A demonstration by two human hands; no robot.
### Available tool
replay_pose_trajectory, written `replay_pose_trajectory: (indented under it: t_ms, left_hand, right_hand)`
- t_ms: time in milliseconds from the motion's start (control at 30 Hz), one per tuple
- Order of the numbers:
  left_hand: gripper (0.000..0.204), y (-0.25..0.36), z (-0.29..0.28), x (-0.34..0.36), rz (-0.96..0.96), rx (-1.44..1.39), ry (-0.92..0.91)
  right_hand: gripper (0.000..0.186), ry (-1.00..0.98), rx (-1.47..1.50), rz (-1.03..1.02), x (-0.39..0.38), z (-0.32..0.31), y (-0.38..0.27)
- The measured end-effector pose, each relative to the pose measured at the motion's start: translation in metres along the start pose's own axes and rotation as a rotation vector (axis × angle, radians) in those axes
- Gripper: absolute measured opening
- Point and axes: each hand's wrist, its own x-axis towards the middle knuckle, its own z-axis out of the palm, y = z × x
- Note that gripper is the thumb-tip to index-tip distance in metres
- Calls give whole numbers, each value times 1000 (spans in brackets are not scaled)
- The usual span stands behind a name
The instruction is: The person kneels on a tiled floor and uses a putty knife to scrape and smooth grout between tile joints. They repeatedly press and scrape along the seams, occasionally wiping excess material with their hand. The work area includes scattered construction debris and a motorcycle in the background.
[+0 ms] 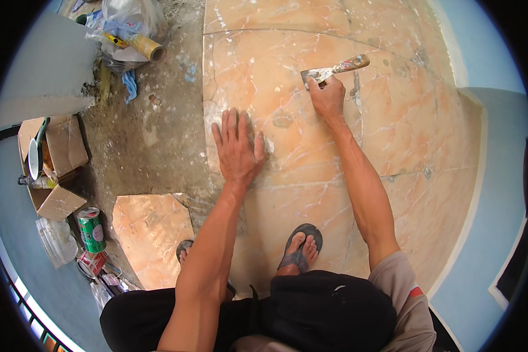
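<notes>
Flat on the orange marbled floor tiles [299,149] lies my left hand [237,146], its fingers stretched forward near the tiles' left edge. My right hand [328,97] is farther forward and to the right, closed around a putty knife [321,74]. The knife's metal blade is smeared with white and points left, low over the tile or touching it; I cannot tell which. Its worn wooden handle [352,63] sticks out to the right, past the fingers. Pale smudges and a greyish spot [282,119] mark the tile between my hands.
Bare stained concrete [141,141] runs along the left. On it are plastic bags with a cardboard tube [146,48], an open cardboard box [67,144] and a green can [91,230]. A loose cut tile [152,234] lies beside my sandalled feet. A pale blue wall [501,135] stands at right.
</notes>
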Motion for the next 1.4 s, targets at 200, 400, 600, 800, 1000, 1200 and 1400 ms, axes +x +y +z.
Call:
replay_pose_trajectory:
  t_ms: [200, 400, 600, 800, 1000, 1200, 1400]
  left_hand:
    - [64, -2, 1, 0, 3, 12, 4]
    - [64, -4, 1, -1, -2, 8, -3]
    - [64, 2, -1, 0, -1, -14, -3]
    - [62, -1, -2, -1, 5, -12, 9]
    - [62, -2, 0, -1, 3, 6, 10]
    - [63, -2, 1, -1, 7, -2, 21]
    - [66, -5, 2, -1, -10, 9, -20]
  right_hand:
    - [27, -1, 7, -20, 3, 3, -7]
    - [25, -46, 67, -8, -4, -5, -11]
    - [23, -84, 53, 5, -6, -17, 7]
    - [23, -28, 56, 123, -4, -22, 3]
    - [23, -90, -19, 10, -6, -23, 0]
    - [23, -170, 62, -102, -29, -12, -1]
    - [25, -185, 88, -21, -29, -14, -3]
